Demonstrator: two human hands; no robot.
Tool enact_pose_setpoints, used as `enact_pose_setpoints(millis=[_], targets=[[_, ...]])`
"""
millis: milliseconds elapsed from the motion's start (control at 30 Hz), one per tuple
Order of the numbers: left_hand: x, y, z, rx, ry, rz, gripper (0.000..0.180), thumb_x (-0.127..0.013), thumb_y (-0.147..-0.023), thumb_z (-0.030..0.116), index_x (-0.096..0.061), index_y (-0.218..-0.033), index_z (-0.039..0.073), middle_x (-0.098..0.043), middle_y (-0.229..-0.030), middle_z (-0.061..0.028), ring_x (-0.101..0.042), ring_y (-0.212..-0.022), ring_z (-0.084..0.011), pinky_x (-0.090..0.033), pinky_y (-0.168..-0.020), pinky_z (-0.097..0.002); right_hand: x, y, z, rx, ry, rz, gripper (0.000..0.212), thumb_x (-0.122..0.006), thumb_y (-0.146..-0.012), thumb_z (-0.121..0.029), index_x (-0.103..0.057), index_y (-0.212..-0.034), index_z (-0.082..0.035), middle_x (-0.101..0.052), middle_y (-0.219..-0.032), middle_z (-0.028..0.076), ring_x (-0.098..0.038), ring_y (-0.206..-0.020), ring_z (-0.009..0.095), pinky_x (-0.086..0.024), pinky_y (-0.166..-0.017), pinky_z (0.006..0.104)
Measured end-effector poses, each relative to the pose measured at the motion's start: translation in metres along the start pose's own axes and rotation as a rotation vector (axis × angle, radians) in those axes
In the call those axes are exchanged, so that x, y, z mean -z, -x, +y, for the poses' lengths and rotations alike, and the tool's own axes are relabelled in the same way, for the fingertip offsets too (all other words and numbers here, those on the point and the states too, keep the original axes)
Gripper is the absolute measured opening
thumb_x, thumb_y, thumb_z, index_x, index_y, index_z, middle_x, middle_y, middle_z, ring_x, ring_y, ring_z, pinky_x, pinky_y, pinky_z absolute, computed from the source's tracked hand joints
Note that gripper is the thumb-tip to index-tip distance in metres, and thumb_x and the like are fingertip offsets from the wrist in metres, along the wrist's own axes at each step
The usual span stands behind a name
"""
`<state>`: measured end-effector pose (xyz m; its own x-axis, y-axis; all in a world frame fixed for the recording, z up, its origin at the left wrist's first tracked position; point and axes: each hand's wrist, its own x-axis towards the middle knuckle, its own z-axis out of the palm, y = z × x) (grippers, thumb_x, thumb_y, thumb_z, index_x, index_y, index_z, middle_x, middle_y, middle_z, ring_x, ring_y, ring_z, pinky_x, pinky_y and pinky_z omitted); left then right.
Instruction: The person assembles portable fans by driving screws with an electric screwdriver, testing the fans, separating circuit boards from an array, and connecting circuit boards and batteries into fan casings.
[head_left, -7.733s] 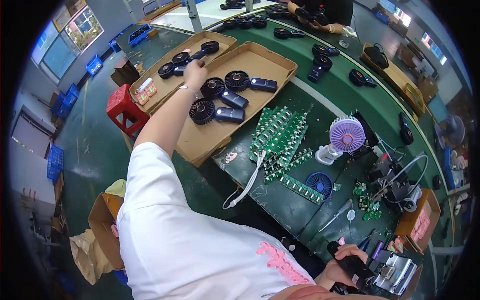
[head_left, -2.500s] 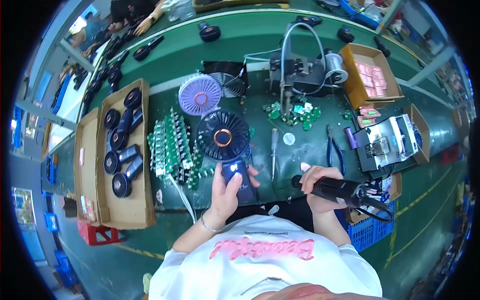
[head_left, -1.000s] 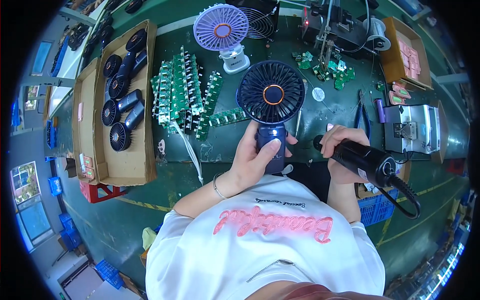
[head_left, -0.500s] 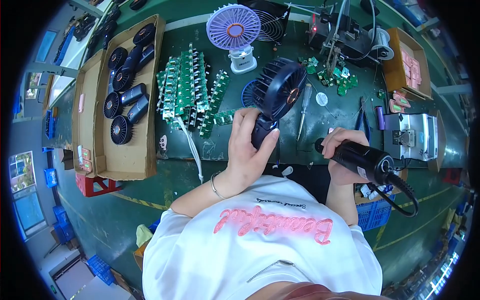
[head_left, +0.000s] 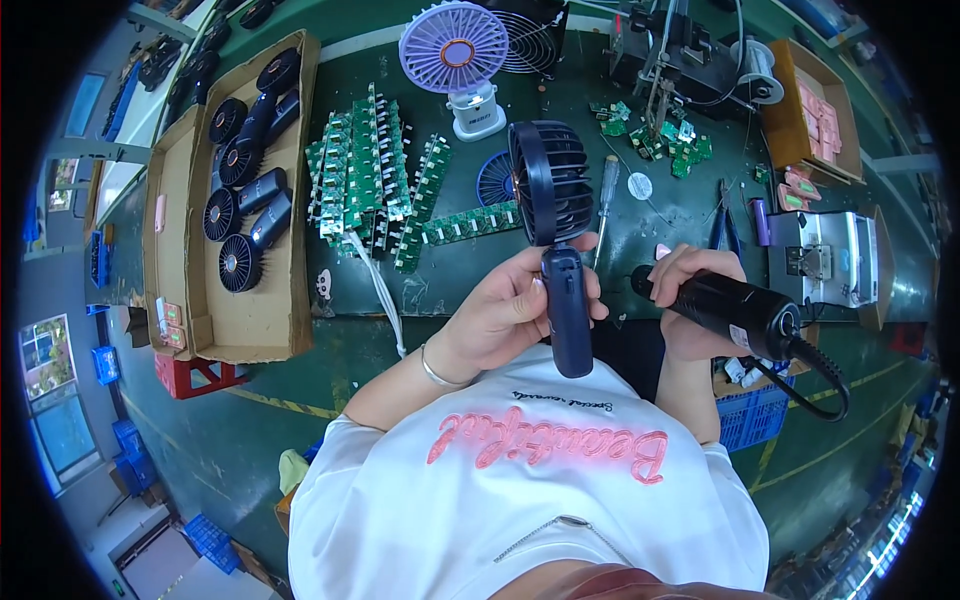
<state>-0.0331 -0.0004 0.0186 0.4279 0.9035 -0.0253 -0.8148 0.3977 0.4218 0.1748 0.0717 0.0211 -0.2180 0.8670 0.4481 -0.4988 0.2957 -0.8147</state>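
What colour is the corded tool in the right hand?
The corded tool is black, clearest in the head view.

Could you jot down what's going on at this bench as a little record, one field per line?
Left hand: grips a dark blue handheld fan, seen side-on
Right hand: holds a black corded tool, possibly an electric screwdriver
Contact: tool and fan apart
Left side: cardboard tray holding five similar fans
Bench middle: green circuit boards, purple desk fan on a white base
Bench right: screwdriver, pliers, wire spool
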Motion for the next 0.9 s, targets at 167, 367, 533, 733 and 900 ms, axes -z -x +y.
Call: enact_pose_setpoints(millis=[167, 367, 533, 733, 900], targets=[[0.000, -0.001, -0.001, -0.029, 0.005, 0.033, 0.077, -0.065, -0.089, 0.035, -0.024, -0.146, 0.004, -0.057, -0.118, -0.0102, -0.060, -0.111, -0.0262, -0.051, -0.091, -0.0361, -0.003, -0.002, -0.004, 0.010, 0.002, -0.029, 0.073, -0.046, -0.083, -0.068, -0.056, -0.095, 0.003, -0.056, -0.062, 0.012, -0.054, -0.057, 0.020, -0.046, -0.063, 0.0325], [0.000, -0.001, -0.007, -0.112, -0.342, 0.256, 0.055, -0.064, -0.091, 0.024, -0.037, -0.134, 0.004, -0.056, -0.114, -0.0117, -0.060, -0.103, -0.0223, -0.050, -0.090, -0.0373, -0.003, -0.001, -0.003, 0.043, 0.042, -0.026, 0.067, -0.049, -0.083, -0.064, -0.055, -0.094, 0.002, -0.056, -0.061, 0.011, -0.053, -0.057, 0.020, -0.046, -0.062, 0.0329], [-0.006, -0.003, -0.009, -0.141, -0.596, 0.373, 0.048, -0.062, -0.090, 0.012, -0.039, -0.131, 0.003, -0.057, -0.113, -0.0105, -0.060, -0.102, -0.0192, -0.048, -0.092, -0.0362, 0.002, 0.001, 0.002, 0.057, 0.037, -0.002, 0.082, -0.039, -0.081, -0.078, -0.054, -0.094, 0.001, -0.055, -0.059, 0.009, -0.052, -0.053, 0.019, -0.044, -0.059, 0.0324], [-0.008, -0.004, -0.004, -0.156, -0.590, 0.358, 0.059, -0.065, -0.086, 0.001, -0.035, -0.137, 0.004, -0.049, -0.123, -0.0061, -0.050, -0.113, -0.0134, -0.043, -0.098, -0.0310, 0.003, 0.000, 0.003, 0.079, 0.047, 0.005, 0.093, -0.032, -0.075, -0.088, -0.054, -0.094, 0.001, -0.054, -0.057, 0.008, -0.052, -0.051, 0.019, -0.044, -0.056, 0.0325], [-0.005, -0.001, -0.008, -0.199, -0.677, 0.393, 0.064, -0.070, -0.083, 0.004, -0.035, -0.137, 0.004, -0.052, -0.120, -0.0070, -0.053, -0.109, -0.0138, -0.045, -0.096, -0.0308, 0.002, -0.001, 0.003, 0.086, 0.061, -0.019, 0.092, -0.032, -0.075, -0.087, -0.053, -0.095, 0.000, -0.054, -0.058, 0.008, -0.052, -0.051, 0.018, -0.044, -0.057, 0.0322]])
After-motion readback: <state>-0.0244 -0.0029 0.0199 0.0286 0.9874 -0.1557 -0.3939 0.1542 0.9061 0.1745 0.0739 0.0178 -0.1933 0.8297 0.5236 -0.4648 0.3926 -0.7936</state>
